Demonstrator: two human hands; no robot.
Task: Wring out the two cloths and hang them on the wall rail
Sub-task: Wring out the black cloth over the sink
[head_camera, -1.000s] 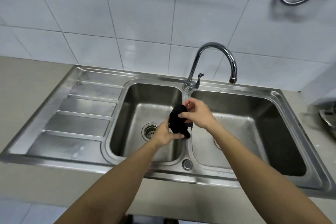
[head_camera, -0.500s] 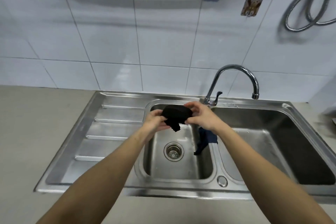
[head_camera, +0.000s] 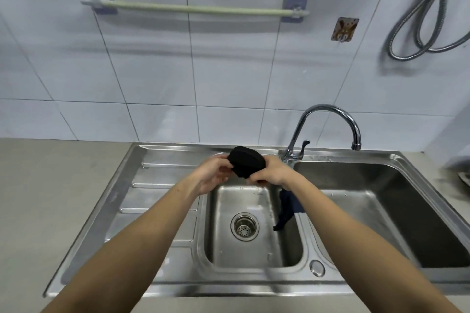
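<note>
Left hand (head_camera: 212, 175): fingers held the black cloth (head_camera: 246, 162) on its 9 o'clock side.
Right hand (head_camera: 273, 171): fingers gripped the same cloth at 3 o'clock.
Black cloth: bunched up above the left bowl of the sink (head_camera: 162, 160).
Blue cloth (head_camera: 286, 207): draped over the wall between the two bowls.
Rail (head_camera: 193, 9): bare, on the wall at 12 o'clock.

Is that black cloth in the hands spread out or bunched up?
Bunched up. The black cloth sits as a compact rounded wad between the left hand and right hand; no flat edges show.
</note>
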